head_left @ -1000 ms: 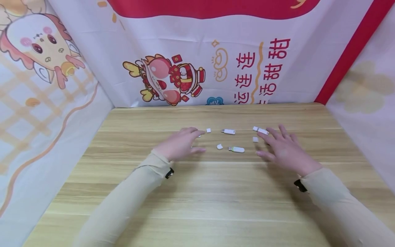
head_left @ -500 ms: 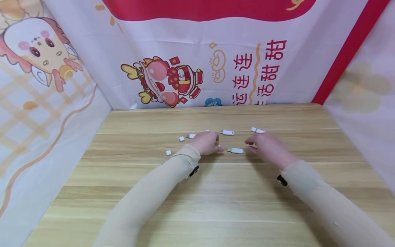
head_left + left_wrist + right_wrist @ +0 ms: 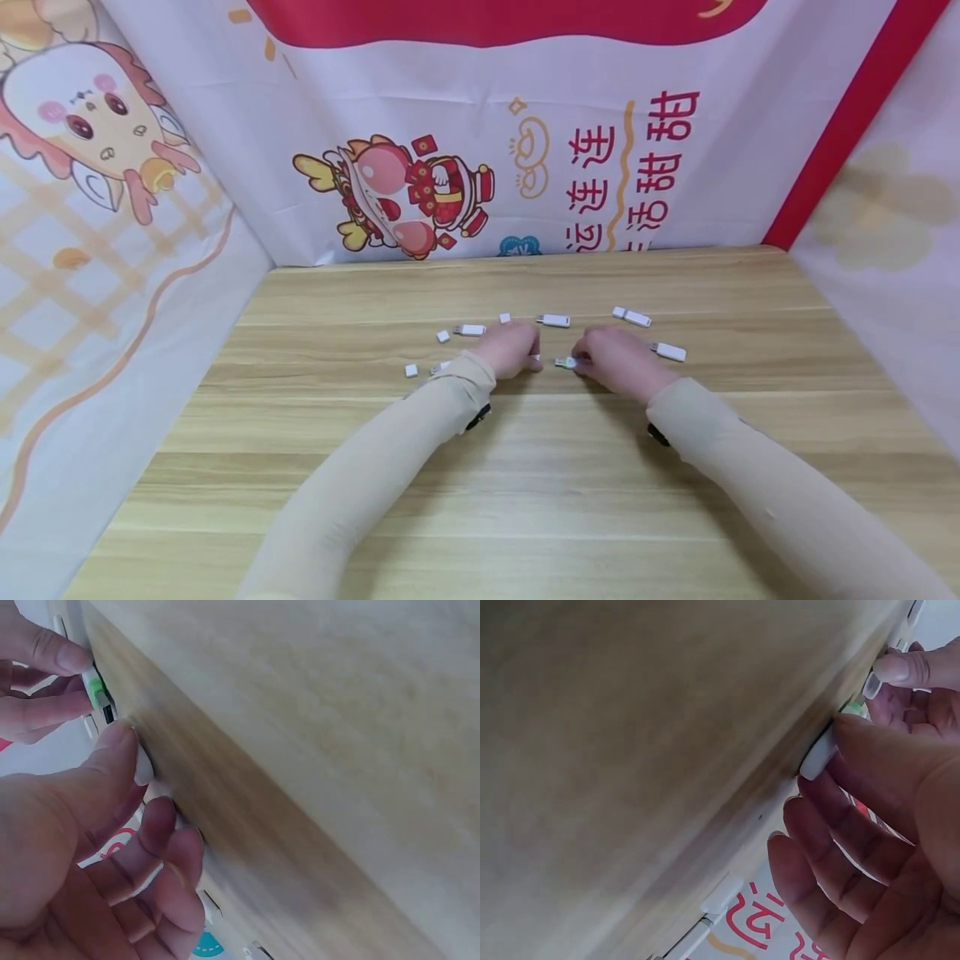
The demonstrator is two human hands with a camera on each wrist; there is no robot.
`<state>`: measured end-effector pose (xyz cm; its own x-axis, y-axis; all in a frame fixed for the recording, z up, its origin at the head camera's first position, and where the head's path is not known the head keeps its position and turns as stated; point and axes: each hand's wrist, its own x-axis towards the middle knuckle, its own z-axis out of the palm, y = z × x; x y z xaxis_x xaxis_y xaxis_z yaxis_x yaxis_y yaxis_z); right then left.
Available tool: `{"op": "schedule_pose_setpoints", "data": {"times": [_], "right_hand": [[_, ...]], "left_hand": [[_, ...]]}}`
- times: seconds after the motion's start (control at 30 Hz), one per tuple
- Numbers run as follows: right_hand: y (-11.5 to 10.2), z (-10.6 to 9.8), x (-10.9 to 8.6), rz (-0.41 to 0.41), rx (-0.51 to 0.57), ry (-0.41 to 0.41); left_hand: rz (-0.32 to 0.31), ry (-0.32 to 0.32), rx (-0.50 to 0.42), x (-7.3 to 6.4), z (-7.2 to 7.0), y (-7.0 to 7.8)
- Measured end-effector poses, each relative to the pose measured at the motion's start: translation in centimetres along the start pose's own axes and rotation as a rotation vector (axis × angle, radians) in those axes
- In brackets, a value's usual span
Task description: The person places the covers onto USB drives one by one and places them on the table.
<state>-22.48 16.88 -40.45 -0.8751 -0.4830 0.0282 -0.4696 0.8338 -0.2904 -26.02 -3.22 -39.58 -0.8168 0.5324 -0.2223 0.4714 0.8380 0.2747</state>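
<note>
In the head view my left hand (image 3: 512, 348) is at the middle of the table, with thumb and fingertips pinching a small white cap (image 3: 143, 766). Just to its right, my right hand (image 3: 617, 360) pinches a white USB stick (image 3: 821, 754) with a green band by its rounded body. The stick's metal plug points left toward the cap, a short gap apart, both low over the table. In the left wrist view, the green band (image 3: 96, 691) and plug show past the right fingertips. Much of the cap is hidden by the left thumb.
On the wooden table (image 3: 517, 475), other white USB sticks lie around the hands: one left (image 3: 470, 331), one behind (image 3: 553, 320), two right (image 3: 632, 317). Another (image 3: 440, 367) is partly behind the left sleeve. Loose caps (image 3: 442, 337) lie at left. A printed cloth (image 3: 450, 92) stands behind.
My left hand has moved right and pinched the cap. My right hand has moved left and down onto the green-banded USB stick, uncovering a stick at the right.
</note>
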Motion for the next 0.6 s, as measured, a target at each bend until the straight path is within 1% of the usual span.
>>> {"op": "schedule_pose_setpoints", "data": {"times": [0.13,0.23,0.3,0.37,0.43,0.5,0.6], "right_hand": [[-0.2,0.0,-0.2,-0.015,-0.026,-0.006],[-0.3,-0.1,-0.5,-0.015,-0.038,-0.016],[-0.3,-0.2,-0.9,-0.010,-0.040,-0.008],[-0.3,-0.3,-1.6,-0.006,-0.020,0.007],[-0.4,-0.4,-2.4,-0.019,-0.003,0.036],[-0.6,-0.7,-3.3,-0.049,0.008,0.070],[-1.3,-1.3,-5.0,-0.096,0.011,0.129]], "left_hand": [[0.028,0.014,0.000,-0.7,-0.2,0.0],[0.050,0.035,-0.032,-1.6,-0.4,0.0],[0.072,0.049,-0.072,-2.4,-0.7,0.0],[0.107,0.063,-0.112,-3.4,-1.0,-0.1],[0.136,0.077,-0.128,-4.7,-1.2,-0.4],[0.175,0.098,-0.125,-6.0,-1.1,-0.9],[0.216,0.137,-0.116,-8.2,-1.0,-1.5]]}}
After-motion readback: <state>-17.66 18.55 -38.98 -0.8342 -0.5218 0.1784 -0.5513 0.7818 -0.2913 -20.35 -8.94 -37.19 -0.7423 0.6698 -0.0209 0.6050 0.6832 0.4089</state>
